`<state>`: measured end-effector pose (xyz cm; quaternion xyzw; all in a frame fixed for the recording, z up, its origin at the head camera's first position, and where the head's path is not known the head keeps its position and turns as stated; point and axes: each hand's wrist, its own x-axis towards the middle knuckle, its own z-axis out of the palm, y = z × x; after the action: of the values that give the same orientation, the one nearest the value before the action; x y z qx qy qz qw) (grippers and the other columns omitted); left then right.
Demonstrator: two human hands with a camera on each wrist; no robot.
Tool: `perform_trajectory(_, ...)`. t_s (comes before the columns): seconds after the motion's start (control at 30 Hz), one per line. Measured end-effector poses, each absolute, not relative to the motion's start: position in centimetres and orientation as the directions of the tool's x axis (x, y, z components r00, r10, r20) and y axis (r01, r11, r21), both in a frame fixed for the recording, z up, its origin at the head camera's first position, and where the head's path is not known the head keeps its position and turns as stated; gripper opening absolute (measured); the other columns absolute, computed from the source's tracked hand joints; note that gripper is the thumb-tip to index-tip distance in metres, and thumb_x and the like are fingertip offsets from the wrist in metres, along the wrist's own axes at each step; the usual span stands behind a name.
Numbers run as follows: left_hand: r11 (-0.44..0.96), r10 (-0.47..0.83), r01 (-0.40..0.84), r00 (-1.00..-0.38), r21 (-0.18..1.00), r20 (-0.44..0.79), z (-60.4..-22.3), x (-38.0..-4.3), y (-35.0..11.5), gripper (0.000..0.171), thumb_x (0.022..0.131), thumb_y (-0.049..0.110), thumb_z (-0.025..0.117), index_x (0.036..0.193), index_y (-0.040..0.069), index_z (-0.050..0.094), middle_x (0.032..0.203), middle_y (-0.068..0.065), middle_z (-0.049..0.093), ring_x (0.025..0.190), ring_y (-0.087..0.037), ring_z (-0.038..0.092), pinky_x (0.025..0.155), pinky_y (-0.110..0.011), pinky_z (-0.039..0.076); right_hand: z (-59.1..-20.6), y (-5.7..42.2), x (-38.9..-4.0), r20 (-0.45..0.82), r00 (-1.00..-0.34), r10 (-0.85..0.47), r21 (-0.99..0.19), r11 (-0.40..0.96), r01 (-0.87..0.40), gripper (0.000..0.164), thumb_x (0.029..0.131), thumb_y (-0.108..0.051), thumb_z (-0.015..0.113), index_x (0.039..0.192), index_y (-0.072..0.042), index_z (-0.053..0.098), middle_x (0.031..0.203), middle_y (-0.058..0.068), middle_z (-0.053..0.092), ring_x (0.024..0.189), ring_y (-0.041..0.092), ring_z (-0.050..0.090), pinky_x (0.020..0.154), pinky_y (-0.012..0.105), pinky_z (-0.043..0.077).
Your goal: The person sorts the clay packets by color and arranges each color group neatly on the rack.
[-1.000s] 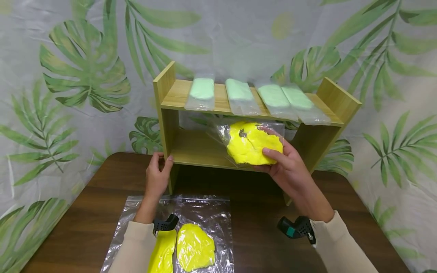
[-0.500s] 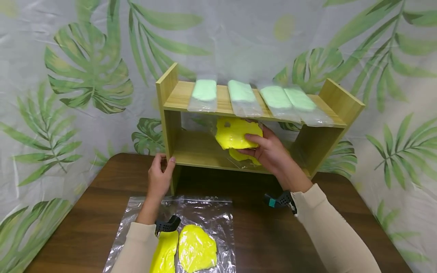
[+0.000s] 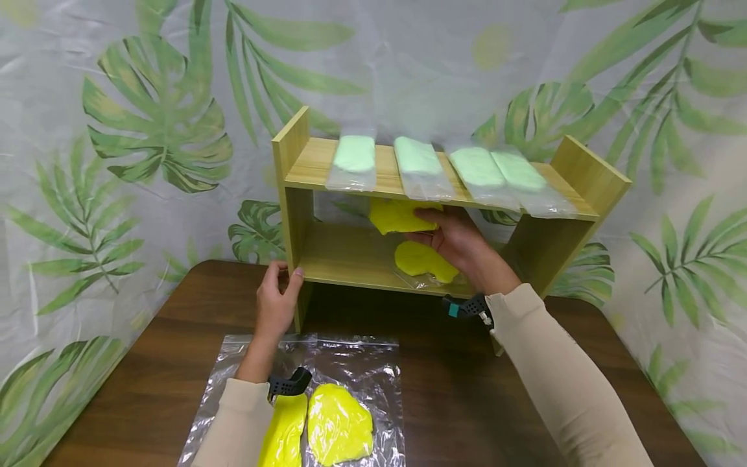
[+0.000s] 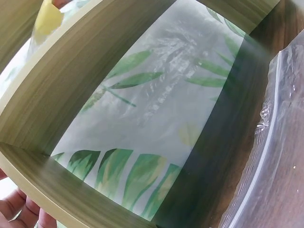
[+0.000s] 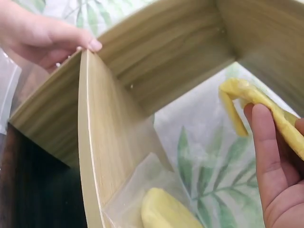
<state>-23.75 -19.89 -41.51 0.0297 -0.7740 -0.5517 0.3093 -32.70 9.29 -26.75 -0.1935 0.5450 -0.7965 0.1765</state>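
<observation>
A wooden shelf unit (image 3: 350, 269) stands on the table. At its left side panel (image 3: 288, 214), my left hand (image 3: 277, 301) grips the edge, thumb on the front. My right hand (image 3: 461, 243) is inside the middle compartment, below the upper board, and pinches a flat yellow dough-like slab (image 3: 403, 215). In the right wrist view the slab (image 5: 266, 104) bends over at its far end, held between thumb and fingers above the board. A second yellow slab (image 3: 423, 261) in a clear bag lies on the middle board, under my right hand.
Several pale green slabs (image 3: 356, 154) in clear bags lie along the top board, ends overhanging its front. On the table (image 3: 455, 402), clear zip bags (image 3: 350, 353) hold two yellow slabs (image 3: 340, 425). A leaf-print cloth (image 3: 408, 58) hangs behind.
My right hand has moved left and deeper into the middle compartment with its yellow slab, uncovering the second slab on the board. The left hand still grips the side panel.
</observation>
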Motion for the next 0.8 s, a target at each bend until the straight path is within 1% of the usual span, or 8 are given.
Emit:
perform_trajectory(0.1, 0.386, -0.388, 0.299, -0.806, 0.873, 0.448, -41.5, -23.8, -19.9, 0.029, 0.095, 0.03, 0.059, 0.109, 0.004, 0.055, 0.1, -0.015, 0.062, 0.086, -0.023, 0.054, 0.068, -0.027, 0.041, -27.0, 9.4, -33.0, 0.095, -0.866, -0.492, -0.937, -0.339, 0.09, 0.048, 0.098, 0.002, 0.049, 0.136, -0.017, 0.027, 0.118, 0.005, 0.04, 0.095, 0.021, 0.062, 0.088, 0.041, 0.051)
perform_trajectory(0.2, 0.387, -0.386, 0.304, -0.804, 0.871, 0.452, -41.6, -23.8, -19.9, 0.029, 0.095, 0.03, 0.059, 0.109, 0.004, 0.056, 0.101, -0.014, 0.062, 0.088, -0.023, 0.055, 0.069, -0.027, 0.042, -27.2, 9.4, -33.1, 0.08, -0.858, -0.507, -0.942, -0.321, 0.102, 0.051, 0.098, 0.002, 0.047, 0.141, -0.018, 0.026, 0.124, 0.007, 0.042, 0.1, 0.021, 0.062, 0.09, 0.043, 0.049)
perform_trajectory(0.33, 0.383, -0.382, 0.317, -0.8, 0.867, 0.462, -41.6, -23.8, -20.0, 0.028, 0.095, 0.029, 0.059, 0.107, 0.004, 0.056, 0.1, -0.013, 0.062, 0.088, -0.022, 0.055, 0.068, -0.027, 0.041, -27.5, 9.4, -32.9, 0.048, -0.841, -0.538, -0.947, -0.293, 0.134, 0.042, 0.099, 0.001, 0.046, 0.138, -0.011, 0.034, 0.125, 0.009, 0.047, 0.105, 0.021, 0.062, 0.091, 0.042, 0.049)
perform_trajectory(0.43, 0.382, -0.381, 0.32, -0.8, 0.867, 0.463, -41.6, -23.9, -20.0, 0.028, 0.095, 0.029, 0.06, 0.107, 0.004, 0.056, 0.1, -0.012, 0.061, 0.088, -0.021, 0.054, 0.068, -0.026, 0.041, -27.7, 9.4, -32.5, 0.024, -0.829, -0.558, -0.952, -0.267, 0.152, 0.041, 0.1, 0.002, 0.043, 0.139, -0.005, 0.034, 0.124, 0.011, 0.048, 0.104, 0.022, 0.063, 0.094, 0.042, 0.046)
perform_trajectory(0.57, 0.384, -0.385, 0.32, -0.797, 0.866, 0.465, -41.6, -23.9, -20.0, 0.028, 0.095, 0.028, 0.06, 0.107, 0.004, 0.056, 0.1, -0.013, 0.062, 0.089, -0.022, 0.054, 0.069, -0.028, 0.042, -28.0, 9.4, -31.7, -0.007, -0.814, -0.581, -0.958, -0.23, 0.172, 0.056, 0.1, 0.003, 0.04, 0.15, -0.006, 0.016, 0.133, 0.016, 0.042, 0.105, 0.021, 0.063, 0.1, 0.045, 0.04)
perform_trajectory(0.67, 0.389, -0.388, 0.314, -0.797, 0.866, 0.463, -41.5, -23.8, -19.9, 0.027, 0.095, 0.028, 0.06, 0.107, 0.004, 0.056, 0.1, -0.014, 0.062, 0.088, -0.022, 0.054, 0.069, -0.028, 0.041, -28.2, 9.4, -31.1, -0.038, -0.806, -0.591, -0.961, -0.199, 0.191, 0.067, 0.1, 0.004, 0.039, 0.154, -0.012, 0.002, 0.144, 0.018, 0.033, 0.109, 0.022, 0.06, 0.1, 0.045, 0.04)
perform_trajectory(0.77, 0.392, -0.39, 0.303, -0.8, 0.869, 0.455, -41.5, -23.7, -19.9, 0.027, 0.095, 0.028, 0.059, 0.108, 0.004, 0.056, 0.1, -0.014, 0.061, 0.088, -0.021, 0.053, 0.069, -0.026, 0.04, -28.4, 9.4, -30.8, -0.052, -0.798, -0.6, -0.97, -0.16, 0.183, 0.07, 0.1, 0.004, 0.038, 0.155, -0.013, -0.003, 0.151, 0.019, 0.026, 0.118, 0.029, 0.054, 0.098, 0.045, 0.043)
perform_trajectory(0.8, 0.392, -0.39, 0.302, -0.801, 0.869, 0.454, -41.4, -23.7, -19.9, 0.028, 0.095, 0.028, 0.059, 0.108, 0.004, 0.055, 0.101, -0.014, 0.061, 0.088, -0.021, 0.053, 0.069, -0.026, 0.04, -28.4, 9.4, -30.6, -0.058, -0.796, -0.602, -0.972, -0.148, 0.183, 0.07, 0.1, 0.004, 0.038, 0.155, -0.014, -0.002, 0.151, 0.019, 0.025, 0.122, 0.032, 0.051, 0.097, 0.046, 0.044)
